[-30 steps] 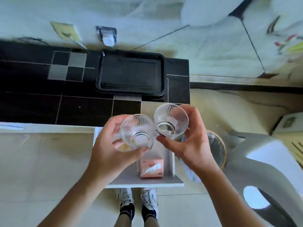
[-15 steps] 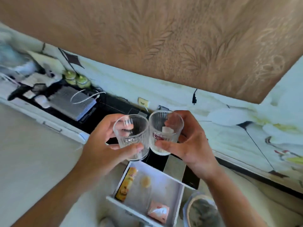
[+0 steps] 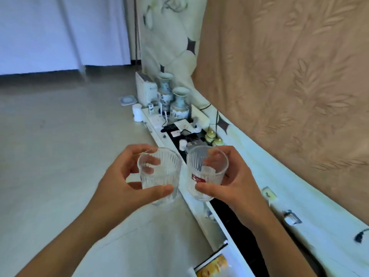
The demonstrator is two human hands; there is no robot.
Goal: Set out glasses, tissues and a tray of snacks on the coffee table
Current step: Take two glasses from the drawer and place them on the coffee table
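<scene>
Now each hand, left (image 3: 127, 182) and right (image 3: 229, 186), wraps fingers round a ribbed glass, left one (image 3: 159, 172), right one (image 3: 206, 170) — best kept upright and apart.

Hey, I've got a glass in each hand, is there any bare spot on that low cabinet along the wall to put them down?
The far stretch is crowded: two vases, small jars and clutter. The dark top just below the right hand and its glass looks bare. The left hand holds its glass over open floor.
</scene>
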